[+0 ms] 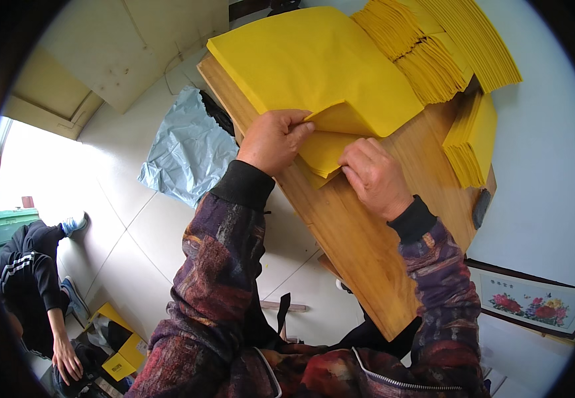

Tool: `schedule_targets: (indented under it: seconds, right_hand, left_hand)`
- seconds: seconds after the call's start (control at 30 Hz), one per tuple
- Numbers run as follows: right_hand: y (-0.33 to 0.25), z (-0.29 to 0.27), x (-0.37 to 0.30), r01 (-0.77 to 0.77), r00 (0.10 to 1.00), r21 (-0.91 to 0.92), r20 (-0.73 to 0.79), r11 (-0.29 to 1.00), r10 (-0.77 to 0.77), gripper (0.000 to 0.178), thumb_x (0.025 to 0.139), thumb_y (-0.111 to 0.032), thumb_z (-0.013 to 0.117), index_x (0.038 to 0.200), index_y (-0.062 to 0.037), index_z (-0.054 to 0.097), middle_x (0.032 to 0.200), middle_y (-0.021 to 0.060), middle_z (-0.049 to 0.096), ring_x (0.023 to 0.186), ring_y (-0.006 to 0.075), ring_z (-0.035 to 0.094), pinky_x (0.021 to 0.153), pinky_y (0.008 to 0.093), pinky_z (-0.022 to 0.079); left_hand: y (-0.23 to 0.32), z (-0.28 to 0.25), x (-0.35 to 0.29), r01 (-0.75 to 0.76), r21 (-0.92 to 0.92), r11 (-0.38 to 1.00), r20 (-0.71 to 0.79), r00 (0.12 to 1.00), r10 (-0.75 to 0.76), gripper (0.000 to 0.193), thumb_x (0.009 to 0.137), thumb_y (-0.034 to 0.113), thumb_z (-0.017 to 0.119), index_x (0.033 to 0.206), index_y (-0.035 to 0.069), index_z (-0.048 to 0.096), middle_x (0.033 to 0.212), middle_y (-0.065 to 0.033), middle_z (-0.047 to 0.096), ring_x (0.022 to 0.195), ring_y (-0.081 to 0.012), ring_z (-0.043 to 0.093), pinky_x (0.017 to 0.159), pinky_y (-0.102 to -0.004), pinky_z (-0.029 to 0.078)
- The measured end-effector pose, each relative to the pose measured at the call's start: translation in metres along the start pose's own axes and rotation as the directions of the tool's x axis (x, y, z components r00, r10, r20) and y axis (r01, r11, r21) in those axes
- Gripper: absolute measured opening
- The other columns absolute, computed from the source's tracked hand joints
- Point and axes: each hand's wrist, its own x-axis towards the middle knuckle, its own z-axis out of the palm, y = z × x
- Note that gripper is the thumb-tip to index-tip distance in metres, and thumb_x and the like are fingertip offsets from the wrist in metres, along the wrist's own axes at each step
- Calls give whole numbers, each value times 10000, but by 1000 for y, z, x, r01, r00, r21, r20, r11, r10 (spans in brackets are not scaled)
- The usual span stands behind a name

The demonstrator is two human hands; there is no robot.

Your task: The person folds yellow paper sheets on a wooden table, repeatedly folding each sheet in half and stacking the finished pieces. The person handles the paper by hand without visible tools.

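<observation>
- The left hand (273,140) pinches the raised flap of a folded yellow piece (327,151) between thumb and fingers; the right hand (375,174), fingers curled, closes thumb and fingertips on the lower layer's edge.
- The yellow piece lies just inside the wooden table's (357,232) long left edge, beside a large yellow sheet (307,56).
- Uneven pulling could skew or crease the layers; a leftward tug could drag them off that edge.
- Whether piece and sheet join is unclear; yellow stacks (493,43) cover the far right corner.

Matt yellow sheet (346,120) and smooth wooden tabletop (363,249)
</observation>
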Motion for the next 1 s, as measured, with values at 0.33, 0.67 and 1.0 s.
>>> schedule_targets:
  seconds: [0.33,0.67,1.0]
  right_hand:
    - [15,-12,14,-191,970,305,204,933,132,88,761,-14,624,801,-6,546,787,104,537,736,239,543,659,305,437]
    - [23,-23,26,-317,926,423,333,849,179,115,835,-87,620,787,-6,553,752,49,514,689,143,490,636,262,406]
    - [19,-26,31,-291,953,454,216,842,213,162,828,-115,624,770,12,541,693,111,538,627,181,491,582,295,411]
  left_hand:
    - [6,-2,-1,-13,36,999,-16,1000,13,259,863,193,590,1029,2,641,872,-201,652,822,-341,634,725,-357,494]
    - [4,-2,0,-14,46,999,-8,1000,14,253,866,196,579,1018,5,643,852,-203,646,807,-345,629,714,-364,491]
    - [6,-2,0,-29,35,999,-11,1000,29,243,869,199,573,1003,10,645,811,-193,640,769,-345,619,682,-367,482]
